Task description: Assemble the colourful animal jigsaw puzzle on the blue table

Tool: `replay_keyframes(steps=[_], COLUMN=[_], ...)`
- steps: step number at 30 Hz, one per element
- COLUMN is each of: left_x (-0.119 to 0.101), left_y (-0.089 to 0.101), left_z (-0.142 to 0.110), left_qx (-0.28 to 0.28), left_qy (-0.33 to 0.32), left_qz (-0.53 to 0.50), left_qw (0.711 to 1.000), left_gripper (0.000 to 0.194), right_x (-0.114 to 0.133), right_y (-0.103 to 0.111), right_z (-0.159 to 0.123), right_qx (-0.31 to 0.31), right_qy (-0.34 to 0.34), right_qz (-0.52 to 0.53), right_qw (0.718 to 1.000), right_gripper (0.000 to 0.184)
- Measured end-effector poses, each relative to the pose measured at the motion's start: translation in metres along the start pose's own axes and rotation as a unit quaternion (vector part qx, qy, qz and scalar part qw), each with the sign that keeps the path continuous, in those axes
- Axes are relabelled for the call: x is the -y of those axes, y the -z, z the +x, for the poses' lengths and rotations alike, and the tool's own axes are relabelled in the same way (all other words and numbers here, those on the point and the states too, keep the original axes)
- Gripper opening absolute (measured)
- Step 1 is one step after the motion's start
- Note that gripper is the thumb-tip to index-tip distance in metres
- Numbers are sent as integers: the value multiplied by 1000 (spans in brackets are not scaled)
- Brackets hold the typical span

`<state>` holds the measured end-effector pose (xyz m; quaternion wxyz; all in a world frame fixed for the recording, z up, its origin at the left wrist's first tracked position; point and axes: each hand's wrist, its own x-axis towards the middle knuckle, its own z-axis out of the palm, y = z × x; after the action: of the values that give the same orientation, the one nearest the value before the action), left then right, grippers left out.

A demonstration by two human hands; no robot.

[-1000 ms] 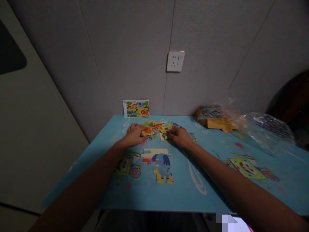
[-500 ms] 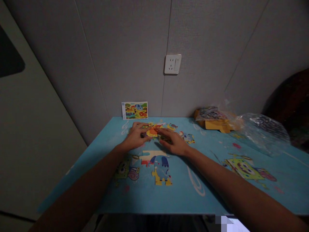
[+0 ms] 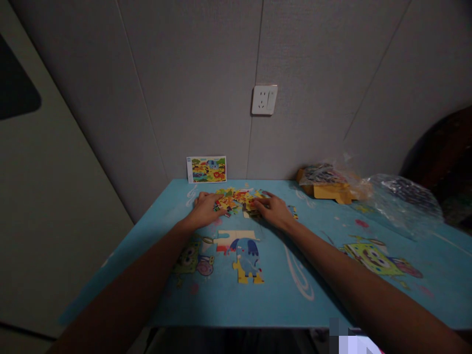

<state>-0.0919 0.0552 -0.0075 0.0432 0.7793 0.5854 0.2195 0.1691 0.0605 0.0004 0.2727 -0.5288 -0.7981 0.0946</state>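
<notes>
A heap of loose jigsaw puzzle pieces (image 3: 239, 197) lies near the back of the table, between my two hands. Fingers apart, my left hand (image 3: 205, 210) rests at the heap's left edge, its fingertips on the pieces. On the other side my right hand (image 3: 276, 210) reaches over the heap's right part, fingers stretched out and touching pieces; it partly covers some of them. Closer to me lies a joined section of puzzle (image 3: 246, 253) with a blue elephant, neither hand touching it. Behind the heap, a picture card (image 3: 207, 170) of the animal scene leans on the wall.
The table wears a blue cartoon-printed cover (image 3: 287, 307). At the back right sit a yellow-orange package (image 3: 334, 191) and a crumpled clear plastic bag (image 3: 403, 201). A wall socket (image 3: 264, 100) is above the table, and a pale panel (image 3: 47, 196) stands at the left.
My hands have moved apart, the right one shifting right and the left slightly left. More of the heap shows between them, with its pieces spread differently. The elephant section has stayed put.
</notes>
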Motion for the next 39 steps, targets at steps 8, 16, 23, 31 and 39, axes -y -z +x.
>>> replay_keyframes(steps=[8,16,23,31,39], left_x=[-14,-32,-6,-3,-9], left_y=[13,16,-1,-2,5], left_z=[-3,-11,-1,2,-1], left_qx=[-64,-37,-25,-8,-83], left_qy=[-27,-204,-28,33,-88], left_qz=[-55,-121,-31,-47,-98], left_qw=[996,971,999,998,988], left_gripper=[56,66,79,71,66], right_x=[3,31,6,-8,9], right_y=[1,9,3,-5,1], right_z=[-2,-14,0,5,-4], right_qx=[-22,8,-44,-28,-32], right_qy=[26,214,2,-87,89], right_qz=[-6,100,62,10,74], right_qw=[999,972,997,996,993], right_gripper=[44,50,46,54,47])
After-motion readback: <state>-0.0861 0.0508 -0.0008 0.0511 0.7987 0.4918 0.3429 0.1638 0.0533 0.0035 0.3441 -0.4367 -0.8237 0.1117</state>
